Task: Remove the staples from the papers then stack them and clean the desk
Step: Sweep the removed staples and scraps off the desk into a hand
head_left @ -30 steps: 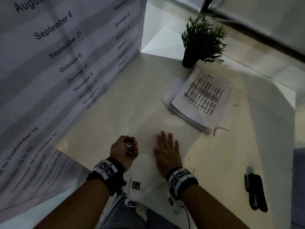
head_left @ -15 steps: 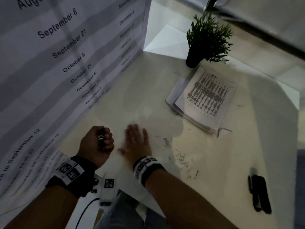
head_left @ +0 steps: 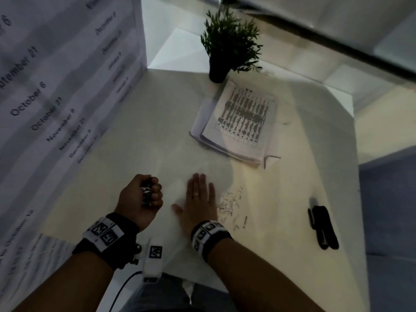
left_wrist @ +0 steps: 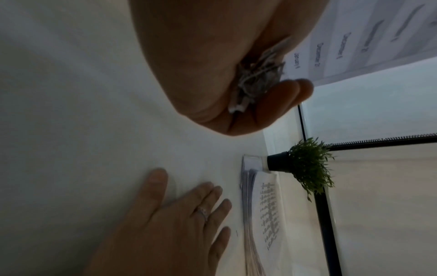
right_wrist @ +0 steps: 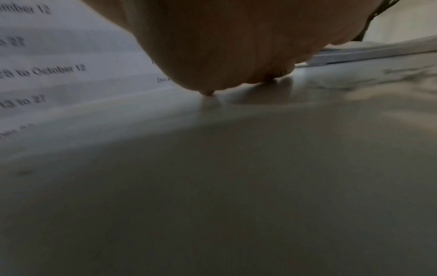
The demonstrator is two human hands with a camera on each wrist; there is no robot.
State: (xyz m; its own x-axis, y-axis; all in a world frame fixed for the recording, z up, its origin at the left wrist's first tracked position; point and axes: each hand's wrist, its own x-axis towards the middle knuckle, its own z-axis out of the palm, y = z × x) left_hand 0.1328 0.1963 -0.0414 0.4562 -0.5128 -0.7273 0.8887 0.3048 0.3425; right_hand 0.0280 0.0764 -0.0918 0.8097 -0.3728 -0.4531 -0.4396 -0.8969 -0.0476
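Right hand (head_left: 199, 203) has slid right, fingers flat; left hand (head_left: 140, 199) clutches staples (head_left: 147, 192) beside "October" poster (head_left: 45, 86).

- The left hand (head_left: 141, 197) is curled into a loose fist, palm turned up, with a wad of staples (left_wrist: 255, 78) held in it; its forearm reaches forward.
- The right hand (head_left: 199, 199) lies flat, fingers straight and together, palm down on the table (head_left: 157, 131), a ring on one finger.
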